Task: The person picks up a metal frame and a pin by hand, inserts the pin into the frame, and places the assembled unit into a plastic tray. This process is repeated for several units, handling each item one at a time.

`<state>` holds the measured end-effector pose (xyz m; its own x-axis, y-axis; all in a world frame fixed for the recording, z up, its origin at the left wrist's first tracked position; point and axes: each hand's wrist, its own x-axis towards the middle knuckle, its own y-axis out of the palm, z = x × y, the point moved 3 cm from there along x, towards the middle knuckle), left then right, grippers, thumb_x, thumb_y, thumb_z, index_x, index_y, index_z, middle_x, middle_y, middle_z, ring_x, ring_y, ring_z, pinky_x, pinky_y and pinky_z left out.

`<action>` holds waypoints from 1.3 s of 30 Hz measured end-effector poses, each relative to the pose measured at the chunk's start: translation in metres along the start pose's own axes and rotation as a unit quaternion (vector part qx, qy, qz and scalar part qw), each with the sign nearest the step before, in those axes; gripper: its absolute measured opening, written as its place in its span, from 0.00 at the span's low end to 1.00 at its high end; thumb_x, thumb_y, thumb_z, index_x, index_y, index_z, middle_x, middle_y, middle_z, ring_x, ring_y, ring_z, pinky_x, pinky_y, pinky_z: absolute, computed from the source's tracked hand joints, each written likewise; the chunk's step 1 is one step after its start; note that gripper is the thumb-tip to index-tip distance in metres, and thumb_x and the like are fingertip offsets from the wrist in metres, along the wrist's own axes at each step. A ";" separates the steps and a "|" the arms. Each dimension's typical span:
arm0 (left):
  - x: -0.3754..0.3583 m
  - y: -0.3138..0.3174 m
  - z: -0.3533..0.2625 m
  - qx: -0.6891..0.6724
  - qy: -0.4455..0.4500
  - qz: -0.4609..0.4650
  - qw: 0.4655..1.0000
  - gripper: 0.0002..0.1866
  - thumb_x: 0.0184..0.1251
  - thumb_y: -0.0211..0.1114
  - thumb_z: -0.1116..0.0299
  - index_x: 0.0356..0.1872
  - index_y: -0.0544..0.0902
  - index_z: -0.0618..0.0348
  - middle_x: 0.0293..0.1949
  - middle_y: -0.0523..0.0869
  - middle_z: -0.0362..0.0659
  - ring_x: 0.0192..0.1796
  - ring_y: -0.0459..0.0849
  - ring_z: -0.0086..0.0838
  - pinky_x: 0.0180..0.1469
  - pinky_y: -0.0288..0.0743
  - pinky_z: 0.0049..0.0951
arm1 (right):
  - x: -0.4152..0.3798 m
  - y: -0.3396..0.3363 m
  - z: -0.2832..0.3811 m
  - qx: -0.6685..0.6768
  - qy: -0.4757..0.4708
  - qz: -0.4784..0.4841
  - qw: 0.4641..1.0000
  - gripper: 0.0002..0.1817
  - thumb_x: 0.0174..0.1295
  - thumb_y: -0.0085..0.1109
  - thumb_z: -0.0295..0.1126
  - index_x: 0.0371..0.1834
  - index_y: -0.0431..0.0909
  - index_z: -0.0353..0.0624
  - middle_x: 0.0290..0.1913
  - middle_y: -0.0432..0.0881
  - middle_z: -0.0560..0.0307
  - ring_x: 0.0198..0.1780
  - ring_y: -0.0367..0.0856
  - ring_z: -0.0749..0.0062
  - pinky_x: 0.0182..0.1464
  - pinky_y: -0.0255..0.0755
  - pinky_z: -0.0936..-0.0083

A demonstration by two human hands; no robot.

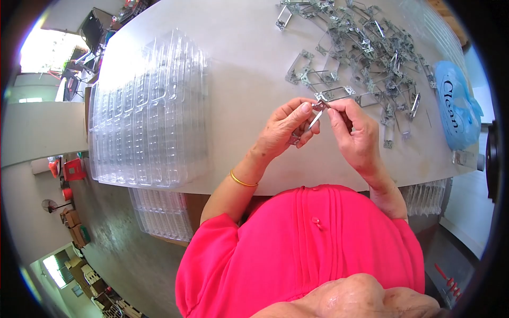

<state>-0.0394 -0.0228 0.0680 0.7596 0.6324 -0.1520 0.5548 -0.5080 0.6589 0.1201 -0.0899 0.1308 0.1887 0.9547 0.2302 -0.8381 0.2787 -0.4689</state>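
Between my hands, above the table, is a small metal bracket (315,119) with a narrow shiny bar and stamped ends. My left hand (283,127) is closed around it, thumb on top, and one end shows below the fingers. My right hand (356,132) pinches at the upper end with thumb and forefinger; whether a separate small piece is in that pinch cannot be made out. Just beyond my fingertips lies a loose pile of similar metal brackets (366,47), tangled together.
A stack of clear plastic trays (151,116) stands on the left of the pale table (244,58). At the right edge are a blue plastic bag (456,106) and a clear bottle-like container (466,159). More clear trays (161,212) sit below the table edge.
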 end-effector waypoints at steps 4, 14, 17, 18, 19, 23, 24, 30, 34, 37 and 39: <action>0.014 -0.003 -0.014 0.129 0.006 -0.027 0.991 0.18 0.83 0.56 0.57 0.57 0.80 0.61 0.33 0.86 0.43 0.24 0.76 0.18 0.23 0.66 0.19 | 0.009 -0.008 -0.005 -0.037 -0.017 0.010 0.999 0.05 0.71 0.60 0.24 0.48 0.79 0.41 0.25 0.81 0.57 0.23 0.75 0.80 0.27 0.69 0.77; 0.022 -0.001 -0.023 0.278 0.052 -0.021 0.959 0.17 0.77 0.66 0.59 0.55 0.83 0.61 0.32 0.86 0.37 0.27 0.76 0.14 0.27 0.68 0.17 | 0.012 -0.010 -0.013 0.150 0.175 0.105 0.967 0.15 0.74 0.58 0.28 0.60 0.73 0.39 0.24 0.79 0.64 0.26 0.72 0.85 0.29 0.66 0.82; 0.018 0.000 -0.019 0.317 0.055 0.006 0.947 0.18 0.76 0.67 0.58 0.56 0.83 0.61 0.33 0.86 0.35 0.29 0.76 0.13 0.29 0.69 0.17 | 0.013 -0.008 -0.010 0.117 0.148 0.126 0.974 0.15 0.75 0.57 0.29 0.61 0.74 0.40 0.25 0.79 0.64 0.26 0.74 0.85 0.30 0.68 0.83; 0.016 0.001 -0.020 0.316 0.056 0.004 0.947 0.18 0.76 0.67 0.58 0.56 0.83 0.61 0.33 0.86 0.35 0.29 0.76 0.13 0.29 0.69 0.17 | 0.014 -0.008 -0.011 0.117 0.148 0.128 0.974 0.15 0.75 0.57 0.29 0.61 0.74 0.40 0.25 0.79 0.64 0.26 0.74 0.85 0.30 0.68 0.83; 0.013 0.003 -0.020 0.307 0.040 0.003 0.951 0.18 0.76 0.67 0.59 0.56 0.83 0.61 0.33 0.85 0.35 0.30 0.76 0.13 0.30 0.70 0.17 | 0.014 -0.006 -0.013 0.169 0.180 0.141 0.959 0.15 0.75 0.57 0.31 0.61 0.74 0.40 0.25 0.79 0.64 0.27 0.75 0.85 0.30 0.70 0.83; 0.009 -0.002 -0.015 0.381 0.072 -0.007 0.922 0.17 0.75 0.69 0.63 0.57 0.82 0.62 0.33 0.85 0.34 0.30 0.76 0.14 0.32 0.73 0.19 | 0.011 -0.004 -0.021 0.257 0.235 0.182 0.920 0.13 0.77 0.57 0.34 0.58 0.75 0.41 0.28 0.81 0.63 0.27 0.77 0.83 0.30 0.74 0.82; 0.007 -0.001 -0.015 0.380 0.071 -0.007 0.922 0.17 0.75 0.69 0.63 0.57 0.82 0.62 0.33 0.85 0.34 0.30 0.76 0.14 0.32 0.73 0.19 | 0.012 -0.004 -0.021 0.256 0.236 0.182 0.920 0.13 0.77 0.57 0.34 0.58 0.75 0.41 0.28 0.81 0.63 0.27 0.77 0.83 0.30 0.74 0.82; 0.001 0.013 -0.018 0.505 0.074 -0.022 0.860 0.14 0.70 0.72 0.67 0.49 0.82 0.63 0.30 0.85 0.38 0.28 0.76 0.15 0.30 0.72 0.22 | 0.010 -0.001 -0.024 0.194 0.203 0.137 0.950 0.07 0.75 0.58 0.32 0.42 0.76 0.40 0.24 0.80 0.59 0.24 0.78 0.79 0.26 0.71 0.77; 0.001 0.015 -0.015 0.526 0.083 -0.007 0.847 0.13 0.68 0.73 0.66 0.47 0.82 0.62 0.26 0.84 0.39 0.26 0.76 0.19 0.30 0.72 0.25 | 0.011 -0.007 -0.015 -0.057 0.089 0.110 0.988 0.07 0.69 0.60 0.30 0.35 0.76 0.39 0.20 0.74 0.51 0.20 0.74 0.70 0.25 0.66 0.68; -0.001 0.016 -0.017 0.557 0.077 0.036 0.826 0.13 0.67 0.73 0.66 0.47 0.82 0.61 0.26 0.85 0.40 0.25 0.77 0.21 0.30 0.72 0.27 | 0.011 -0.008 -0.015 -0.077 0.072 0.107 0.989 0.07 0.69 0.61 0.30 0.34 0.75 0.39 0.20 0.73 0.51 0.20 0.72 0.70 0.26 0.65 0.67; -0.002 0.017 -0.015 0.577 0.071 0.069 0.811 0.13 0.67 0.73 0.66 0.47 0.82 0.61 0.27 0.85 0.41 0.25 0.78 0.22 0.30 0.73 0.28 | 0.014 -0.008 -0.019 -0.067 0.074 0.104 0.990 0.08 0.70 0.60 0.30 0.35 0.75 0.39 0.20 0.74 0.52 0.21 0.72 0.72 0.26 0.65 0.69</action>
<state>-0.0360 -0.0243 0.0905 0.8397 0.5430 0.0046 0.4788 -0.7365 -0.4777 0.1387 -0.0764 0.1218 0.1005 0.9949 -0.0067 -0.7937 0.0761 -0.6036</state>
